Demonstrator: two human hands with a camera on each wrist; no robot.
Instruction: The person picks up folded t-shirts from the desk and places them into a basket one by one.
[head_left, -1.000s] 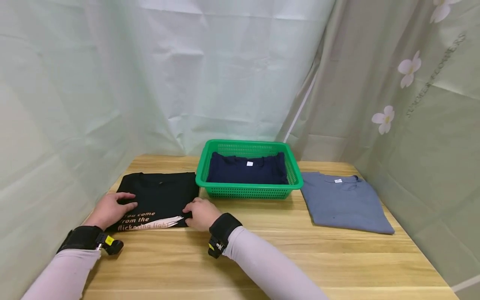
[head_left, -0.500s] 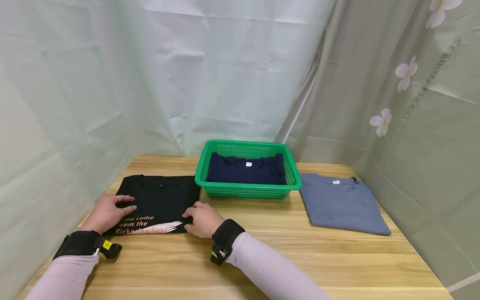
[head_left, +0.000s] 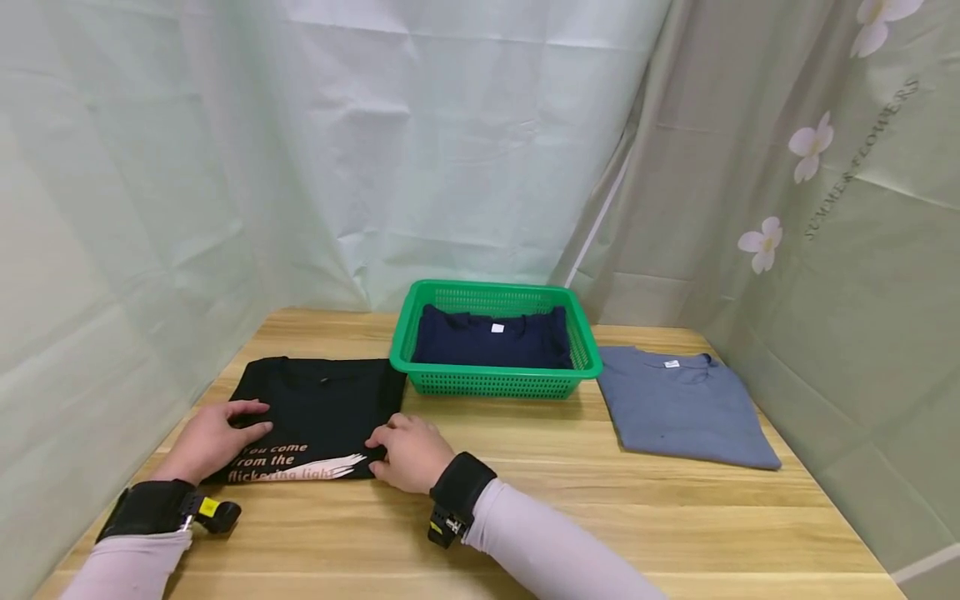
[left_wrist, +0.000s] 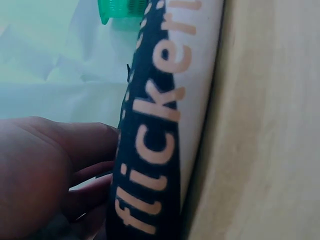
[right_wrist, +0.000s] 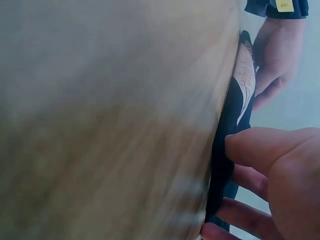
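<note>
A folded black T-shirt [head_left: 322,408] with peach lettering and a pale brushstroke print lies flat at the left of the table. My left hand [head_left: 206,442] rests on its left side, thumb and fingers spread apart. At the right edge, my right hand [head_left: 412,452] touches the shirt; in the right wrist view, the thumb [right_wrist: 250,145] lies on the black cloth and the other fingers reach along its edge. The left wrist view shows the lettered front [left_wrist: 155,125] close up, with the left fingertips partly hidden behind it.
A green plastic basket [head_left: 495,372] stands at the back middle, holding a folded navy shirt [head_left: 491,342]. On the right lies a folded grey-blue T-shirt [head_left: 682,408]. Curtains [head_left: 450,150] enclose the wooden table [head_left: 600,517] at the back and sides.
Both hands and the black T-shirt have slid a little toward me, away from the back of the table. The basket and the grey-blue T-shirt stay in place.
</note>
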